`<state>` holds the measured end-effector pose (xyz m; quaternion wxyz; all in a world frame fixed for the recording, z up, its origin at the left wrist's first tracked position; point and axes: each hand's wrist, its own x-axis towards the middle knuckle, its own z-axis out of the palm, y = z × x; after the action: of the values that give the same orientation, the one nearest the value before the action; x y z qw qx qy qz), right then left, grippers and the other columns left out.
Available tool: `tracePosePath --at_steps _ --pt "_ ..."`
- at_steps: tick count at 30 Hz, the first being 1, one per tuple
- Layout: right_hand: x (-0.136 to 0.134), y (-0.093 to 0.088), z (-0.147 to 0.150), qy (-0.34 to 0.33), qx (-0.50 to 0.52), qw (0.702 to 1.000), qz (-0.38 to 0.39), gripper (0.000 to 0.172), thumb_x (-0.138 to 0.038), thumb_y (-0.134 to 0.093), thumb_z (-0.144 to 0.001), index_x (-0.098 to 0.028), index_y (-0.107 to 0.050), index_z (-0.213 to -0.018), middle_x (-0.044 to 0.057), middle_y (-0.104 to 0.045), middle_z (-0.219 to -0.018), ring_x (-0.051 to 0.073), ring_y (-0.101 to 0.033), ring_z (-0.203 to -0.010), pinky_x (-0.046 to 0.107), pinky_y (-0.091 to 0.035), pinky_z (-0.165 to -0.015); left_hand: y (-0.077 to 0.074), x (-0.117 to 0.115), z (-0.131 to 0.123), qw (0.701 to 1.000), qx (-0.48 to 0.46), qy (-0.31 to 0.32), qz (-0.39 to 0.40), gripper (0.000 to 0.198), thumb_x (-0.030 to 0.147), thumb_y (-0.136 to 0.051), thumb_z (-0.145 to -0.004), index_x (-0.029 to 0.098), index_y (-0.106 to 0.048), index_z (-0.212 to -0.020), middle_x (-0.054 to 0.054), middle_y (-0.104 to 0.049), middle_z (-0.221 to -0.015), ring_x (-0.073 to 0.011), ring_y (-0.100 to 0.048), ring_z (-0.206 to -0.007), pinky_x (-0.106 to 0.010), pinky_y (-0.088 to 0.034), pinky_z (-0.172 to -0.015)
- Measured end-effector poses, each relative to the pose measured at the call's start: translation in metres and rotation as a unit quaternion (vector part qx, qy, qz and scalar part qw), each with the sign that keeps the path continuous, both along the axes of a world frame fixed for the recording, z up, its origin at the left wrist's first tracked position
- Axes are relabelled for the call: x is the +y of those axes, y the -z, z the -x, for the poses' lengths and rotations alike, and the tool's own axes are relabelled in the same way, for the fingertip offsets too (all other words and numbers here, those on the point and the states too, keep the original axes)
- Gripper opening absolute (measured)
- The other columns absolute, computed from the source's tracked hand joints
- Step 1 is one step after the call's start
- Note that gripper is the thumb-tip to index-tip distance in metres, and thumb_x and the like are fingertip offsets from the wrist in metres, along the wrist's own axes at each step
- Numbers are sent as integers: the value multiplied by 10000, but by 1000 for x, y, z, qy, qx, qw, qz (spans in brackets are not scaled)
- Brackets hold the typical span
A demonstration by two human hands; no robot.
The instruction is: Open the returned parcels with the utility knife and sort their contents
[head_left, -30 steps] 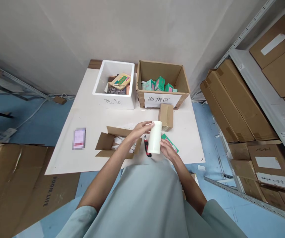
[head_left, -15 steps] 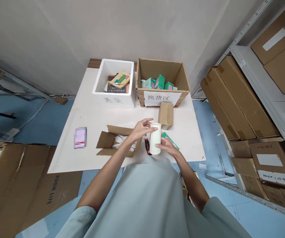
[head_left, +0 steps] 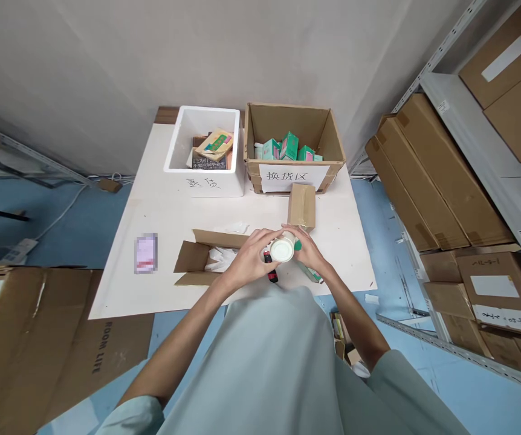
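A white cylindrical container (head_left: 282, 249) is held between both hands above the near edge of the white table (head_left: 170, 211), its round end turned toward me. My left hand (head_left: 250, 257) wraps its left side with fingers curled. My right hand (head_left: 308, 251) grips its right side. Just below the container lies a red-and-black utility knife (head_left: 270, 272). A green packet (head_left: 311, 273) lies under my right hand, mostly hidden. An opened small cardboard box (head_left: 201, 260) with white wrapping inside sits left of my hands.
At the table's back stand a white foam box (head_left: 203, 178) holding books and a labelled cardboard box (head_left: 294, 175) with green cartons. A small sealed carton (head_left: 301, 206) stands before it. A blurred pink card (head_left: 145, 252) lies left. Shelves of cartons (head_left: 446, 199) line the right; a large carton (head_left: 29, 338) sits left.
The container was upright with my left hand at its top and my right at its base. Now it is tipped so its end faces me, and both hands close round it.
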<state>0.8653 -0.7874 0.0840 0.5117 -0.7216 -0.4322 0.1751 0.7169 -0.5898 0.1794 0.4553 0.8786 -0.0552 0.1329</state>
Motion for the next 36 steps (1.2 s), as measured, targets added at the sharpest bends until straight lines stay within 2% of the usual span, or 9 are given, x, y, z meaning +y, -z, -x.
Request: tracePosePath --at_steps 7,13,19,22,24,27,30,33,36 --pt "3 6 8 -8 9 1000 -2 604 -326 -767 -950 -297 -648 -1542 109 -644 -1642 323 -551 -1577 579 -312 -1373 12 -4 12 1000 2 -17 -13 799 227 -764 -957 321 -482 -1700 -88 -738 -1365 -295 -655 -1221 -491 -553 -1098" --pt "1 -9 26 -44 243 969 -20 792 -538 -980 -783 -260 -696 -1468 103 -740 -1488 326 -664 -1429 491 -468 -1270 5 1 -4 986 64 -70 140 846 436 -893 -861 277 -580 -1631 -116 -710 -1369 -313 -664 -1261 -470 -558 -1116" --pt "-3 -26 43 -85 471 878 -35 786 -777 -929 -756 -226 -765 -1292 116 -813 -1296 361 -710 -1336 511 -541 -1193 11 14 -39 923 165 -92 336 578 642 -791 -910 232 -765 -1316 -101 -730 -1310 -286 -689 -1203 -373 -582 -1014" --pt "0 -34 54 -51 554 830 -45 835 -905 -798 -799 -224 -759 -1281 134 -819 -1260 384 -716 -1319 516 -592 -1127 24 14 -53 869 228 -91 429 605 729 -794 -870 217 -744 -1188 -70 -755 -1139 -248 -720 -1036 -329 -599 -863" --pt "5 -35 59 -16 571 819 -56 857 -931 -733 -830 -223 -738 -1312 135 -817 -1266 384 -720 -1299 515 -614 -1092 34 13 -58 832 265 -87 480 635 747 -838 -822 218 -710 -1148 -46 -744 -1033 -218 -726 -914 -305 -591 -771" --pt "7 -28 59 25 550 833 -55 811 -902 -644 -924 -224 -707 -1363 124 -816 -1272 365 -710 -1293 501 -616 -1077 47 12 -61 802 297 -84 512 676 688 -939 -738 226 -668 -1150 -34 -742 -994 -209 -737 -850 -295 -589 -717" --pt "-6 -6 47 54 461 886 -6 697 -818 -560 -1034 -228 -711 -1373 118 -803 -1294 342 -680 -1335 467 -569 -1122 54 18 -57 797 296 -127 511 740 639 -996 -664 231 -628 -1159 -38 -754 -1028 -223 -763 -901 -314 -622 -762" --pt "-31 29 30 119 264 947 139 576 -716 -675 -1011 -255 -722 -1354 126 -779 -1322 354 -642 -1384 483 -493 -1200 57 31 -49 813 271 -197 477 802 607 -1011 -637 244 -591 -1215 -43 -757 -1093 -231 -766 -953 -342 -657 -790" --pt "-59 67 22 206 67 914 342 814 -490 -971 -776 -203 -634 -1459 228 -686 -1450 456 -515 -1517 602 -428 -1238 58 43 -40 834 231 -239 440 872 568 -995 -684 255 -564 -1375 -65 -739 -1192 -240 -760 -1014 -363 -681 -802"
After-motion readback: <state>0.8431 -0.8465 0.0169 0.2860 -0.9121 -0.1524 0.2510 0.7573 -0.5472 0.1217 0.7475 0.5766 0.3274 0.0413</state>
